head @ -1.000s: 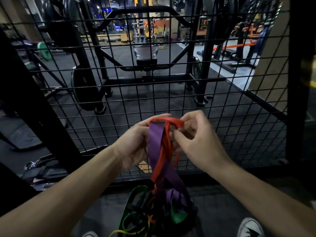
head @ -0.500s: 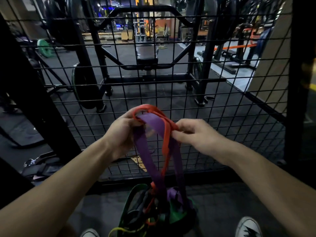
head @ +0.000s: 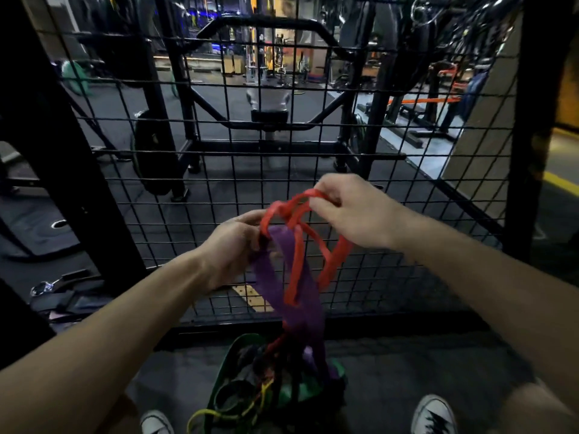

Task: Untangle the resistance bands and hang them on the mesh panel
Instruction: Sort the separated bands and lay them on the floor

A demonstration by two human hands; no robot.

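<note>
— So how far along is it?

— Early, I'd judge. The red band [head: 296, 245] is up at chest height in front of the mesh panel [head: 407, 183], and it loops around the purple band [head: 291, 296]. The right hand [head: 354, 211] pinches the top of the red loop with curled fingers. The left hand [head: 232, 245] grips the purple band where the two cross.

— Anything hung yet?

— Nothing that I can see. No band is on the wires in the part of the panel that shows. Both lifted bands trail down into the pile of bands [head: 269, 383] on the floor [head: 423, 364], where green, yellow, black and more purple are knotted together. So the red one looks close to coming free, and the whole heap is left to sort and hang.

— And the place?

— Dark rubber flooring, with the pile between two white-toed shoes [head: 434, 413]. Some straps and a metal clip [head: 47, 288] lie at the left by the panel's foot. Beyond the wires stands a black rack [head: 269, 142] with a weight plate [head: 153, 161] leaning on it, and more gym machines blur into the back. A yellow line runs along the floor at the far right.
</note>
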